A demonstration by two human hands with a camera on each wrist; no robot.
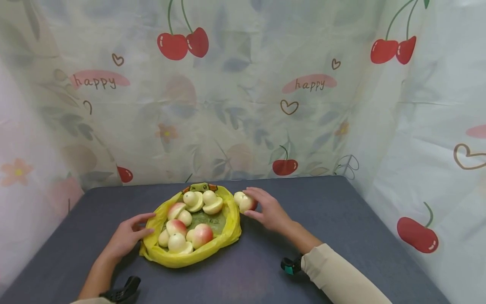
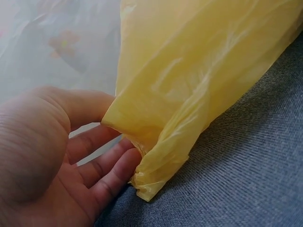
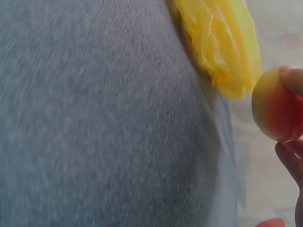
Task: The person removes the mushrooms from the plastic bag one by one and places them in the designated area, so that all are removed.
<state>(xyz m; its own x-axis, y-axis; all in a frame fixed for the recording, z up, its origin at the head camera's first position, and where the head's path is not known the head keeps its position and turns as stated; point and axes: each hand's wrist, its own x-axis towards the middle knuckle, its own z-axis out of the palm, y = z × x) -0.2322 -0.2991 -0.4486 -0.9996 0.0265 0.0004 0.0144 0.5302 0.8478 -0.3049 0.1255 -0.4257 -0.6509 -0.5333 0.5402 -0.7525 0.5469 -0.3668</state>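
A yellow plastic bag [image 1: 190, 259] with its rim rolled down holds several rounded peach-like pieces [image 1: 203, 235], cream with red blush, some with a pale ball on a curved base. At the bag's left side my left hand [image 1: 127, 236] pinches its edge; in the left wrist view the thumb goes behind the yellow plastic [image 2: 161, 99] and the fingertips meet its crumpled fold. My right hand [image 1: 271, 211] holds another peach-like piece [image 1: 247, 202] just outside the bag's right rim. In the right wrist view this piece [image 3: 274, 104] shows yellow and red between thumb and fingers.
The bag stands on a dark grey cloth-covered table [image 1: 258, 270]. Behind it and at both sides hang pale curtains [image 1: 228, 126] printed with cherries and leaves. Black bands [image 1: 291, 265] sit on both wrists. A red rounded edge [image 3: 271, 222] shows at the bottom of the right wrist view.
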